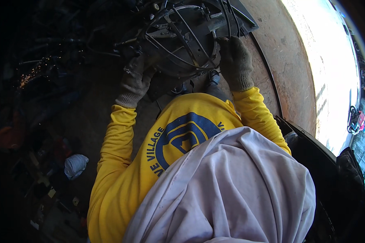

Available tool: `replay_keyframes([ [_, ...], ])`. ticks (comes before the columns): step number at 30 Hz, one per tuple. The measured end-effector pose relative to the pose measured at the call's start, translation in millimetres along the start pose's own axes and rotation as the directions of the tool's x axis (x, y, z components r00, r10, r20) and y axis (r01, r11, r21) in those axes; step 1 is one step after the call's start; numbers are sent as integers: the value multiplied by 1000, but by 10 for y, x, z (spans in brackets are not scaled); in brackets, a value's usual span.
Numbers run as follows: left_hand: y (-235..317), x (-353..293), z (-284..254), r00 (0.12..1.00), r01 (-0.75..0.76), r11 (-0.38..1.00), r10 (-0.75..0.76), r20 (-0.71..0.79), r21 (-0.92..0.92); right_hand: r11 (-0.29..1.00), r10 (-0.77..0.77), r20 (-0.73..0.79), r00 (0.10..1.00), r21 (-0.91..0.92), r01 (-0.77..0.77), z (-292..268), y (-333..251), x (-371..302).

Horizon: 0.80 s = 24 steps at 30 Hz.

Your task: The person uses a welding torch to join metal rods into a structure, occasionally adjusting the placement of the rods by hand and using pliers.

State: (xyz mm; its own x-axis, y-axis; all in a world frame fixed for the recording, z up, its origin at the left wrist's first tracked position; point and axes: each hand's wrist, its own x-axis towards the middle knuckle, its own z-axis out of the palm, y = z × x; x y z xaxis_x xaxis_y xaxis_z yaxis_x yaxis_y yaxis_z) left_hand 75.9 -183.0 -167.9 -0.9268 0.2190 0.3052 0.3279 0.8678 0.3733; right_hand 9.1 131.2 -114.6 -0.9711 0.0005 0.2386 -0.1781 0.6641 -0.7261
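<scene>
A round metal frame (197,43) of bent rods, rings and flat bars is in front of me at the top of the head view. My right hand (236,65), in a grey-brown knitted glove, has its fingers closed on the frame's right side, by some upright rods. On the lower left side, my left hand (138,79) wears a matching glove. Its fingers curl in against the dark edge of the frame, and their tips are lost in shadow. A thin rod with a brass-coloured part (127,42) juts out just above that hand.
Orange sparks (32,75) fly in the dark area at far left. A crumpled whitish bundle (76,166) lies on the floor by my left elbow. A dark metal box-like thing (308,150) stands at my right. Bright sunlit ground (332,77) lies beyond the brown floor.
</scene>
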Motion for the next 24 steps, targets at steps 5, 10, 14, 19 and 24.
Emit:
replay_keyframes([
  [5, 110, 120, -73, 1000, 18, 997, -18, 5, -69, 998, -38, 84, 996, 49, 34, 55, -141, -193],
  [10, 357, 149, -146, 987, 159, 986, -159, 19, -56, 990, 3, 163, 987, 137, -26, 107, -378, -246],
  [14, 459, 27, -148, 912, 349, 875, -400, -93, -335, 971, 30, 198, 980, 229, -76, 151, -474, -273],
  [19, 444, -246, -238, 940, 137, 987, -158, -303, -87, 958, 0, 225, 974, 280, -64, 114, -577, -252],
  [24, 628, -360, -380, 864, 196, 934, -309, -398, -301, 884, -19, 182, 983, 463, -69, -8, -642, -155],
])
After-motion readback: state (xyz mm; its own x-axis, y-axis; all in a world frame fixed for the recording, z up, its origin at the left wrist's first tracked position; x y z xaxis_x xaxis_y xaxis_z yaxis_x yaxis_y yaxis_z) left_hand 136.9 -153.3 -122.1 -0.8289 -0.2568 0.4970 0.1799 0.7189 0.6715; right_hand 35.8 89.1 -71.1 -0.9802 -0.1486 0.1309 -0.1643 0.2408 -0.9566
